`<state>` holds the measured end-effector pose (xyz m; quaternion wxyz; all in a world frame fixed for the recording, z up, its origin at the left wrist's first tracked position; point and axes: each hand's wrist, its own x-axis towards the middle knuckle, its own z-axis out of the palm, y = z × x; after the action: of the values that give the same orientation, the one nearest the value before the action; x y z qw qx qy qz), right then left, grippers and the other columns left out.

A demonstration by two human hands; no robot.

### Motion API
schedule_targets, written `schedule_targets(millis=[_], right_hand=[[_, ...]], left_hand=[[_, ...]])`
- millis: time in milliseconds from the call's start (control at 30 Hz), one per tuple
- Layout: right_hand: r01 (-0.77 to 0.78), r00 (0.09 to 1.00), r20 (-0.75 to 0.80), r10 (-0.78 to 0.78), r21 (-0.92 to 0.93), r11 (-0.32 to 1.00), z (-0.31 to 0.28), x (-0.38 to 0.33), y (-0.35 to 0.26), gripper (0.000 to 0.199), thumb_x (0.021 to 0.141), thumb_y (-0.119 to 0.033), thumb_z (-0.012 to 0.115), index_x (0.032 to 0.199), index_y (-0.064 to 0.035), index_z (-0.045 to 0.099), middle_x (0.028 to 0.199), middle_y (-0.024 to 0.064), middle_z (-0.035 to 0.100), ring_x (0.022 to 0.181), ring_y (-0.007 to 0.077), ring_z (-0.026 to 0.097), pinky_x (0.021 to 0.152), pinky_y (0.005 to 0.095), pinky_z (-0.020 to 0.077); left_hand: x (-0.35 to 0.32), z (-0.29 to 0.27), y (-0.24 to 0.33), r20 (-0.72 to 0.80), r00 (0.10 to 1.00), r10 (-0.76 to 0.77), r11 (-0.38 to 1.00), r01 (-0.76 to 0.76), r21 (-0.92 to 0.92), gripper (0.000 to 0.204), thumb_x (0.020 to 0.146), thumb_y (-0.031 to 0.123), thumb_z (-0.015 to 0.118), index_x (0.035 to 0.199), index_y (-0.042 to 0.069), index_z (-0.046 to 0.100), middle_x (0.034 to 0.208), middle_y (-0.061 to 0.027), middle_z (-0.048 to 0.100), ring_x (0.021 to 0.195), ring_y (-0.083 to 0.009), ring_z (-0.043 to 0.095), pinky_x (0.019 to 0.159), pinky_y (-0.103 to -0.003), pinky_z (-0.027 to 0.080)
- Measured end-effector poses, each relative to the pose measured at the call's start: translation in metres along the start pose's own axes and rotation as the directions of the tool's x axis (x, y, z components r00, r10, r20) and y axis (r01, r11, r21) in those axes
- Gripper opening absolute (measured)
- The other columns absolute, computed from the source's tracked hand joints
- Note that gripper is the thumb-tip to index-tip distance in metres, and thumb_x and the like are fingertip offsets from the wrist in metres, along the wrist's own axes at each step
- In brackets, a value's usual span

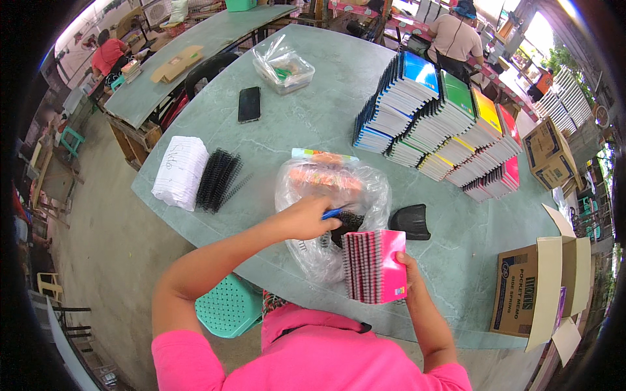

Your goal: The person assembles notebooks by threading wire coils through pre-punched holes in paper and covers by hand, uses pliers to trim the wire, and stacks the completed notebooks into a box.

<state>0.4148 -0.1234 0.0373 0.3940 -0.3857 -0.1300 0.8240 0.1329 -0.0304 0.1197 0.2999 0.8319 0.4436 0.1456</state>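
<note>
My right hand (pixel 411 270) grips a stack of small pink spiral notebooks (pixel 393 267) by its right side, the dark coils facing left. Closed around a small blue-handled tool (pixel 331 213), my left hand (pixel 305 218) is just above and left of the stack. The tool's working end is too small to make out. Beneath both hands lies a crumpled clear plastic bag (pixel 306 257), with loose black binding coils (pixel 350 223) showing in its middle. A black curved plastic piece (pixel 411 222) rests right of the bag.
Tall piles of spiral notebooks (pixel 424 98) stand at the back right. An open cardboard box (pixel 521 290) is at the right edge. Black coils (pixel 220 179), a white paper-wrapped bundle (pixel 175 173), a phone (pixel 249 105) and a clear tub (pixel 287 75) lie leftward. Other people sit farther off.
</note>
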Motion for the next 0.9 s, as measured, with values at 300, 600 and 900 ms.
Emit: schedule_targets(millis=[300, 600, 900], right_hand=[[0.226, 0.921, 0.225, -0.319, 0.359, 0.906, -0.027, 0.01, 0.011, 0.057, 0.074, -0.04, 0.062, 0.113, -0.0001, 0.051, 0.106, 0.0148, 0.059, 0.093, 0.0261, 0.059, 0.083, 0.0409, 0.0476], [0.212, 0.881, 0.323, -0.345, 0.382, 0.899, -0.014, 0.005, 0.008, 0.056, 0.073, -0.037, 0.063, 0.113, 0.0009, 0.052, 0.106, 0.0159, 0.059, 0.093, 0.0264, 0.059, 0.084, 0.041, 0.0473], [0.238, 0.93, 0.217, -0.295, 0.254, 0.937, -0.024, 0.009, 0.009, 0.059, 0.071, -0.041, 0.063, 0.111, 0.0009, 0.053, 0.105, 0.0159, 0.059, 0.091, 0.0269, 0.06, 0.082, 0.0404, 0.0488]], left_hand=[[-0.016, -0.009, 0.011, 0.748, 0.662, 0.046, 0.362, 0.687, -0.63, 0.04, 0.083, 0.025, 0.047, 0.114, -0.001, 0.045, 0.094, -0.016, 0.059, 0.079, -0.025, 0.06, 0.067, -0.038, 0.051], [-0.011, 0.001, 0.007, 0.811, 0.572, 0.123, 0.221, 0.781, -0.584, 0.037, 0.084, 0.025, 0.049, 0.111, 0.001, 0.046, 0.095, -0.0164, 0.057, 0.08, -0.0275, 0.06, 0.067, -0.04, 0.049], [-0.017, -0.012, 0.023, 0.626, 0.771, -0.116, 0.807, 0.441, -0.393, 0.036, 0.082, 0.027, 0.052, 0.108, 0.003, 0.047, 0.09, -0.0139, 0.056, 0.077, -0.0226, 0.059, 0.065, -0.033, 0.048]])
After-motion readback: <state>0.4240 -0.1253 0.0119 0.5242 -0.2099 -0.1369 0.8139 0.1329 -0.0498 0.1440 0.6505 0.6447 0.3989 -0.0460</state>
